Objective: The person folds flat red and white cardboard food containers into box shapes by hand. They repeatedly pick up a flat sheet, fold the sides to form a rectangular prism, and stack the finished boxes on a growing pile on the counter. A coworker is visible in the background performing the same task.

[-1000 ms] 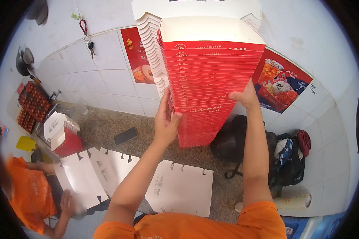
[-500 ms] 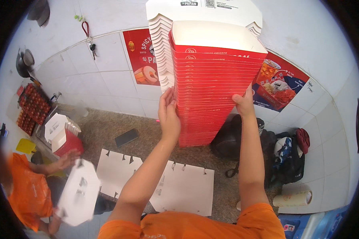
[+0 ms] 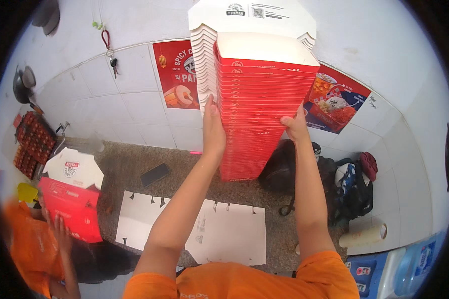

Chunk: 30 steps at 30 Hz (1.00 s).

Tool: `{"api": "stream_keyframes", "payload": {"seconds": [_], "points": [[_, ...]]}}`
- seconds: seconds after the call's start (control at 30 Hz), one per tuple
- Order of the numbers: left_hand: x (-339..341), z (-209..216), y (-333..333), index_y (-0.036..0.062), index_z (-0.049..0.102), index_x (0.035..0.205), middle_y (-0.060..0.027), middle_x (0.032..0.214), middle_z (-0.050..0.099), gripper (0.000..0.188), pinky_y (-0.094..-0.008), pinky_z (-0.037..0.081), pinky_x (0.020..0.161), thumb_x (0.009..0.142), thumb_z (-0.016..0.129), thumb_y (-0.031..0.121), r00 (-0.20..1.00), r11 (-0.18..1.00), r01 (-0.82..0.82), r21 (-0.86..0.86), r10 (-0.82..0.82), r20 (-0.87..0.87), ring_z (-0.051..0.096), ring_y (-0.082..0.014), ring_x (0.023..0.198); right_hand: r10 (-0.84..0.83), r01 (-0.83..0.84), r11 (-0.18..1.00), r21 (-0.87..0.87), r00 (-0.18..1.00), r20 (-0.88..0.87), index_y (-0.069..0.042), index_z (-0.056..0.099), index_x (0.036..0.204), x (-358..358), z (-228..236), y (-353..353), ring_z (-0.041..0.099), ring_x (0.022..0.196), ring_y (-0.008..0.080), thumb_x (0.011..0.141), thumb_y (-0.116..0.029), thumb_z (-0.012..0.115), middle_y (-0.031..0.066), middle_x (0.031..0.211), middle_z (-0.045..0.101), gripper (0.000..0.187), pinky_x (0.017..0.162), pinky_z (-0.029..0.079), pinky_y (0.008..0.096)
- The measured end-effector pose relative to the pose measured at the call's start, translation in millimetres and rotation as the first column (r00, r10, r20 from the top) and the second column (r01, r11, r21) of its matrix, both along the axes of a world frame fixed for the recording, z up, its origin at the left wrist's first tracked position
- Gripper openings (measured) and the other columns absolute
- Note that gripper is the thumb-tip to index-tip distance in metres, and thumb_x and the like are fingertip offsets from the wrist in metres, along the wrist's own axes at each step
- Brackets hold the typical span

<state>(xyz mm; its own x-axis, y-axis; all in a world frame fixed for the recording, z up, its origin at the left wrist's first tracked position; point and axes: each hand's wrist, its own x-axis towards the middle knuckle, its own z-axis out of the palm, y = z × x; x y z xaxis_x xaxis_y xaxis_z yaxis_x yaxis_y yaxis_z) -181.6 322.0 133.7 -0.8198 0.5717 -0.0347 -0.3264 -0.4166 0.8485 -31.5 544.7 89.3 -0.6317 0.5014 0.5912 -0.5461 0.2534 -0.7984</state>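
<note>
A tall stack of nested red takeaway boxes [image 3: 264,99] stands on the counter [image 3: 127,154], leaning slightly. White inner walls show in the top box, and its white printed lid [image 3: 254,17] rises behind, with many layered lid edges down the left. My left hand [image 3: 213,127] presses along the stack's left side, fingers pointing up. On the right side, my right hand [image 3: 297,124] grips it with the thumb across the red front; its other fingers are partly hidden. Below my forearms lie flat white box blanks [image 3: 234,234] with notched edges.
At the left, a co-worker in an orange shirt [image 3: 32,244] handles a red and white box [image 3: 72,204]. A dark phone [image 3: 154,174] lies on the counter. Black bags [image 3: 282,167] sit right of the stack, near a cream cylinder [image 3: 363,235]. Egg trays [image 3: 35,132] stand far left.
The stack's upper part has shifted slightly left and down in view, with both my hands still on it. The co-worker's white blank has given way to a red and white box.
</note>
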Motion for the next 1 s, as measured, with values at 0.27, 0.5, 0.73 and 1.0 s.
{"api": "stream_keyframes", "payload": {"seconds": [0.27, 0.5, 0.73, 1.0], "points": [[3, -68, 20, 0.0001, 0.048, 0.153, -0.0182, 0.149, 0.056, 0.056, -0.0386, 0.042, 0.114, 0.115, 0.023, 0.033, 0.863, 0.991, -0.127, 0.034, 0.128, -0.489, 0.054, -0.0268, 0.136, 0.109, -0.133, 0.974, -0.181, 0.985, -0.137, -0.021, 0.007, 0.171, -13, -29, 13, 0.040, 0.150, 0.0275, 0.085, -0.067, 0.079, 0.0109, 0.166, 0.037, 0.122, 0.121, 0.037, 0.0458], [-13, -75, 32, -0.0047, 0.046, 0.155, -0.0249, 0.158, 0.048, 0.054, -0.0424, 0.029, 0.125, 0.110, 0.025, 0.018, 0.831, 0.992, -0.125, 0.028, 0.120, -0.542, 0.042, -0.0357, 0.148, 0.005, -0.027, 0.976, -0.216, 0.995, -0.102, -0.019, 0.009, 0.170, -22, -39, 12, 0.037, 0.152, 0.0276, 0.096, -0.066, 0.066, 0.0108, 0.168, 0.034, 0.104, 0.123, 0.033, 0.0466], [-22, -93, 50, -0.0041, 0.046, 0.155, -0.0255, 0.156, 0.047, 0.055, -0.0429, 0.029, 0.124, 0.110, 0.027, 0.021, 0.747, 0.976, -0.216, 0.035, 0.188, -0.638, 0.041, -0.0373, 0.148, -0.100, 0.078, 0.979, -0.189, 0.989, -0.112, -0.015, 0.011, 0.170, -31, -55, 30, 0.030, 0.155, 0.0295, 0.099, -0.064, 0.063, 0.0146, 0.170, 0.030, 0.100, 0.127, 0.022, 0.0459], [0, -153, -69, -0.0075, 0.034, 0.158, -0.0316, 0.155, 0.045, 0.067, -0.0488, 0.030, 0.124, 0.108, 0.056, 0.033, 0.778, 0.947, -0.191, -0.259, -0.015, -0.628, 0.041, -0.0432, 0.148, -0.670, 0.670, 0.742, -0.022, 0.742, 0.022, -0.004, 0.033, 0.158, 52, -85, -112, 0.060, 0.117, 0.0194, 0.103, -0.019, 0.073, 0.0124, 0.131, 0.061, 0.070, 0.098, 0.051, 0.0330]]}}
